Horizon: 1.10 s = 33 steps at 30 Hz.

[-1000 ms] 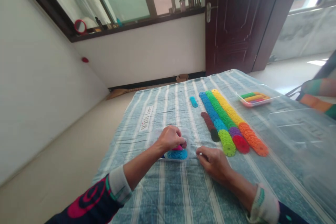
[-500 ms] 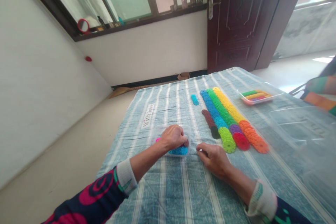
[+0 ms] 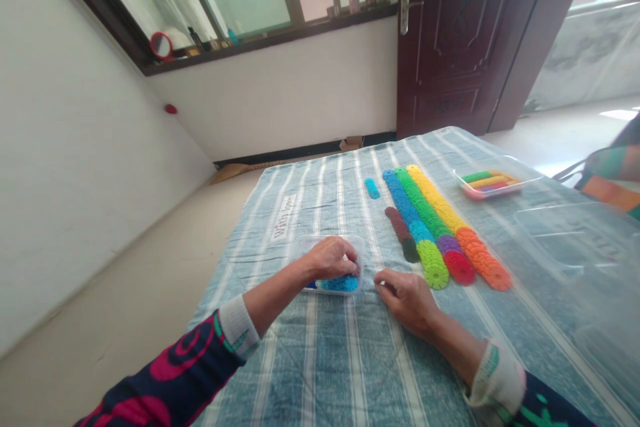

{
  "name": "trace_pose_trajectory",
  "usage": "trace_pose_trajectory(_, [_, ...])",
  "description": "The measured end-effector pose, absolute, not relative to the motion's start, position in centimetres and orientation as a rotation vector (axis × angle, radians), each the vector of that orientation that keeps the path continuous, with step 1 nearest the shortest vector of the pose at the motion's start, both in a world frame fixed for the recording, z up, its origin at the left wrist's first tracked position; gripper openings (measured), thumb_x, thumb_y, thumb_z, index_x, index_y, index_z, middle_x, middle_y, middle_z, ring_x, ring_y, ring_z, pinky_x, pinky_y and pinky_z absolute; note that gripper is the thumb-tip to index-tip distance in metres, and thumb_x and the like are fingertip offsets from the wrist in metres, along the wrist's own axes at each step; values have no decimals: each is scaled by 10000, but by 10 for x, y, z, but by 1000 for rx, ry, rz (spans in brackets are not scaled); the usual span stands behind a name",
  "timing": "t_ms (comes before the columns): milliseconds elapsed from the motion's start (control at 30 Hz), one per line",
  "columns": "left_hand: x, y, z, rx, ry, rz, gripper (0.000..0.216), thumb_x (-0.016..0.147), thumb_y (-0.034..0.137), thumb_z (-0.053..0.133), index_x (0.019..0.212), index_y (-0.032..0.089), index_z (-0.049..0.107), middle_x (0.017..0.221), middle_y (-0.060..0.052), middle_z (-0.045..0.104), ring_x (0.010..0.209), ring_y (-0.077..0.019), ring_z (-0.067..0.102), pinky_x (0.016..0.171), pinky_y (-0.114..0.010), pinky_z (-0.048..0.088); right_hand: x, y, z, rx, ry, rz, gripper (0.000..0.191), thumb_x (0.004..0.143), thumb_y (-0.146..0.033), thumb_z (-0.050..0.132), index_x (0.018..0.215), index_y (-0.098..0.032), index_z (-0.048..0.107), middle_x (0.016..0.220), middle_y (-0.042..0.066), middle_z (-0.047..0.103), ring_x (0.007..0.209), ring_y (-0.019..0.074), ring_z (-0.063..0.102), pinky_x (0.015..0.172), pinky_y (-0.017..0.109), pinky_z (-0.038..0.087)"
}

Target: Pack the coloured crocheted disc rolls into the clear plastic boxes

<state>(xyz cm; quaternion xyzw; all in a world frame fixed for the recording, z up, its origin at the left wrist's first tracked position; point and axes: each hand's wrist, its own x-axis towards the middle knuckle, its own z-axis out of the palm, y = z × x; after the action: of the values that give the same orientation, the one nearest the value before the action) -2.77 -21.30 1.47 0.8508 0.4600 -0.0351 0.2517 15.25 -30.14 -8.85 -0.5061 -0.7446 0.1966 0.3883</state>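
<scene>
My left hand (image 3: pixel 334 259) reaches into a small clear plastic box (image 3: pixel 361 247), its fingers closed and pointing down; what they pinch, if anything, is hidden. Blue notched discs (image 3: pixel 341 283) lie in the box under that hand. Just right of the box, my right hand (image 3: pixel 407 299) rests near the cloth with thumb and fingers curled together; I cannot make out anything in them. Beyond it lie overlapping rows of notched plastic discs: a brown and black row (image 3: pixel 400 230), a blue to lime row (image 3: pixel 410 210), a green, purple and red row (image 3: pixel 425 203), a yellow and orange row (image 3: pixel 440 207).
A short light-blue stack of discs (image 3: pixel 372 188) lies apart on the striped cloth (image 3: pixel 300 360). At the right are a clear tray (image 3: pixel 475 195) of colourful pieces and transparent lids (image 3: pixel 565 233). A brown door (image 3: pixel 450 47) stands behind the table.
My left hand has shifted slightly within the box, and the pink piece at its left is hidden now. My right hand has stayed almost still. The view has tilted a little.
</scene>
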Motion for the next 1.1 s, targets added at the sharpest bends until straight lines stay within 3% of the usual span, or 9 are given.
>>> trace_pose_trajectory(400, [-22,-213,16,2293,1259,-53,79,606,193,682,596,238,747,636,5,703,718,-187,638,643,-227,415,153,-301,-88,-1312,-1920,515,188,876,-220,496,807,-209,671,656,14,655,593,157,594,581,259,338])
trace_pose_trajectory(667, [-30,-215,21,2263,1209,-7,103,658,199,655,638,222,754,658,10,714,712,-166,633,671,-211,431,154,-303,-86,-1290,-1921,514,198,879,-224,486,790,-203,661,636,8,626,563,147,558,580,258,346])
trace_pose_trajectory(833, [-48,-211,26,2288,1248,235,198,722,170,572,767,177,764,761,-16,724,717,-152,615,711,-235,441,155,-305,-87,-1267,-1880,542,178,876,-229,509,789,-208,663,618,-5,621,541,141,553,564,254,375])
trace_pose_trajectory(1100, [-111,-202,29,1920,1490,895,194,718,342,630,718,177,733,619,11,659,589,-146,587,617,-258,456,153,-309,-42,-1144,-1718,369,175,913,-252,520,854,-206,678,699,21,673,563,139,591,570,241,472])
